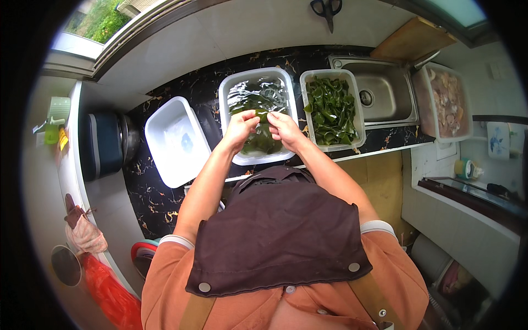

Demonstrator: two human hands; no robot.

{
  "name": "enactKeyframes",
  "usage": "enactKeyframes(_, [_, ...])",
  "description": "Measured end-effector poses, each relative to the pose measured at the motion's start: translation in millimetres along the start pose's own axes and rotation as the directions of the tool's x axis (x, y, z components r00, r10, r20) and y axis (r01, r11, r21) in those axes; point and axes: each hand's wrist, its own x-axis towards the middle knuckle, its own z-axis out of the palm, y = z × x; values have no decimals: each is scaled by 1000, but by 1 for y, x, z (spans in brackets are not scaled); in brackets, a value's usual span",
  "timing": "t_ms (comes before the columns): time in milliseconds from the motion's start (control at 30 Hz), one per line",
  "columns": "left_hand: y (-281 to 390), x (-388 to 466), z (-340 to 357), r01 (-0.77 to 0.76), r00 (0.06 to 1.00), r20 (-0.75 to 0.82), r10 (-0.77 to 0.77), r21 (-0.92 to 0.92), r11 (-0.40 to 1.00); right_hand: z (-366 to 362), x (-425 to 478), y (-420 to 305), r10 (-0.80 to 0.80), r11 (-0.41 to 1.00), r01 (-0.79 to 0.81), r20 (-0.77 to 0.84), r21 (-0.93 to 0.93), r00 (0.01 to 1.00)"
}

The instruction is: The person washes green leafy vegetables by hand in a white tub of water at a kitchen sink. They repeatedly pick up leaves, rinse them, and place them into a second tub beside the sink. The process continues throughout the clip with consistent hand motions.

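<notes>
My left hand (pixel 240 128) and my right hand (pixel 284 127) come close together over a white plastic tub (pixel 225 88) of water. Between their fingertips they pinch a small piece of green seaweed (pixel 262 114). More dark green seaweed (pixel 264 144) lies under the water in the tub. Just right of it, a translucent plastic container (pixel 307 123) is heaped with green seaweed strips (pixel 331 109). On the left stands another white tub (pixel 173 140), tilted in view, with a bluish patch on its bottom.
A steel sink (pixel 387 97) is set in the black marbled counter (pixel 152 206). Past it stands a container of pale pinkish pieces (pixel 447 103). A wooden board (pixel 412 39) leans behind the sink. Scissors (pixel 328 12) lie at the top. A dark blue appliance (pixel 105 144) stands left.
</notes>
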Motion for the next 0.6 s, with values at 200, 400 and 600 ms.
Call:
enactKeyframes(200, [0, 7, 0, -298, 938, 0, 346, 511, 806, 8, -3, -3, -110, 965, 103, -17, -242, 994])
enactKeyframes(400, [31, -11, 12, -202, 972, 54, 228, 687, 698, 3, -2, -10, -4, 970, -25, -122, -241, 993])
enactKeyframes(600, [25, -3, 8, -184, 982, 95, 161, 637, 749, 7, -8, -14, 3, 999, -11, -165, -46, 986])
